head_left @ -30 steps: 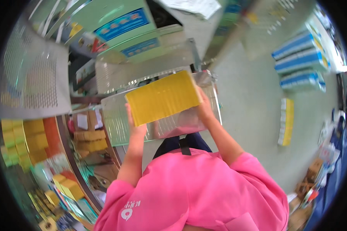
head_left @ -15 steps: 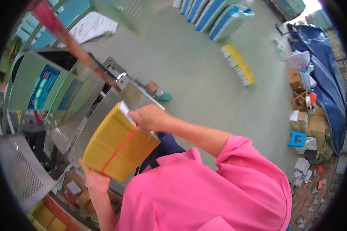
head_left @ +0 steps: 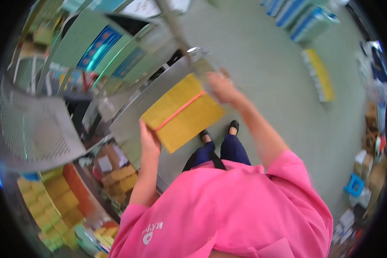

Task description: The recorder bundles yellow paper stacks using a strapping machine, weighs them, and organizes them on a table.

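Note:
A thick bundle of yellow paper (head_left: pixel 182 122) with a red band (head_left: pixel 176 112) across it is in front of me, tilted with its far end up to the right. My left hand (head_left: pixel 150 139) is closed around its near left corner, thumb along the edge. At the opposite end, by the end of the red band, is my right hand (head_left: pixel 223 87). Its fingers are curled but smeared by motion, so whether they grip the bundle is unclear. A metal tabletop (head_left: pixel 135 107) lies beneath and beyond the bundle.
A pale green machine panel (head_left: pixel 88 47) and a perforated metal seat (head_left: pixel 43 124) stand to the left. Stacked yellow bundles (head_left: pixel 36 204) lie at lower left. Blue-and-white packs (head_left: pixel 311 23) and a yellow-and-white row (head_left: pixel 318 75) sit on the floor at right. A blue stool (head_left: pixel 354 185) stands among boxes.
The view has swung left, so the scene sits further right. The bundle now lies flatter before me. My right hand has shifted outward along the bundle's far end; my left hand keeps its corner.

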The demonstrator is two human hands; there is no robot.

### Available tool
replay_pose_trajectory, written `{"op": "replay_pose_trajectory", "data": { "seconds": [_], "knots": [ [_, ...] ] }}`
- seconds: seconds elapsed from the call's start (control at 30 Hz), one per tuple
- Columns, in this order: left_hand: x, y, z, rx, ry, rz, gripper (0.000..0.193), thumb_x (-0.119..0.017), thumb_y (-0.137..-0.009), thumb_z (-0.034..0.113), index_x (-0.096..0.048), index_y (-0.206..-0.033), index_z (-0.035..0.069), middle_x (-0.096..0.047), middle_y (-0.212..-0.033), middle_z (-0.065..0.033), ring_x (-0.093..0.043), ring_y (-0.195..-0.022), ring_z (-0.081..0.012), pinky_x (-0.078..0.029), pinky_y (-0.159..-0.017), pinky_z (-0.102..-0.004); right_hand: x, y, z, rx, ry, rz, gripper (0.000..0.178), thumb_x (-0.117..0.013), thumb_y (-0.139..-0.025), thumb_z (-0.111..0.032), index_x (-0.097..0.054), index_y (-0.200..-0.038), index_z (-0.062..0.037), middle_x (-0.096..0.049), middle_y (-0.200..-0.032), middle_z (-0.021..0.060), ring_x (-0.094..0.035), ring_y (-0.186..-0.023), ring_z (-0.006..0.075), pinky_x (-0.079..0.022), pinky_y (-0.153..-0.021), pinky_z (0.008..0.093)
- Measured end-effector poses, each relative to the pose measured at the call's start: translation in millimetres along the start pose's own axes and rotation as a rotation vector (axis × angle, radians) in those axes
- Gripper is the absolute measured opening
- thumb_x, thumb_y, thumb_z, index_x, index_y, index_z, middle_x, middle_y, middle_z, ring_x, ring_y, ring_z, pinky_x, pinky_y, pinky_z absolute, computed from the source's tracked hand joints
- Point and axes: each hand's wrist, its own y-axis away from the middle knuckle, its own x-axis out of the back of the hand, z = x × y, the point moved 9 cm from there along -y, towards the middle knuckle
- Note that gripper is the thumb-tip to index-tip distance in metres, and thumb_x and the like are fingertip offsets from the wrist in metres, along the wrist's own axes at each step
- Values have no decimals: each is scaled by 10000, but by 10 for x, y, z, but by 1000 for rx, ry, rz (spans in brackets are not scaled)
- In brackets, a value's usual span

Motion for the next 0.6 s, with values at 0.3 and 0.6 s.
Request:
{"op": "replay_pose_trajectory", "data": {
  "seconds": [0.3,0.6],
  "knots": [
    [-1466,822,-244,181,-19,13,702,-334,-984,601,-359,-1463,88,-418,-1467,-112,-446,-1314,-289,-382,-1079,-423,343,1309,454,62,-510,73,670,-538,-935,-426,-346,-1480,-87,-443,-1462,133,-430,-1338,266,-332,-1097,359],
    [-4592,1939,-2564,608,-151,-522,634,-419,-970,564,-482,-1365,71,-546,-1337,-129,-545,-1190,-303,-456,-987,-440,2976,4124,2718,-251,-951,590,666,-603,-920,-308,-341,-1459,-17,-477,-1398,140,-481,-1260,204,-395,-1036,331]
  ]
}}
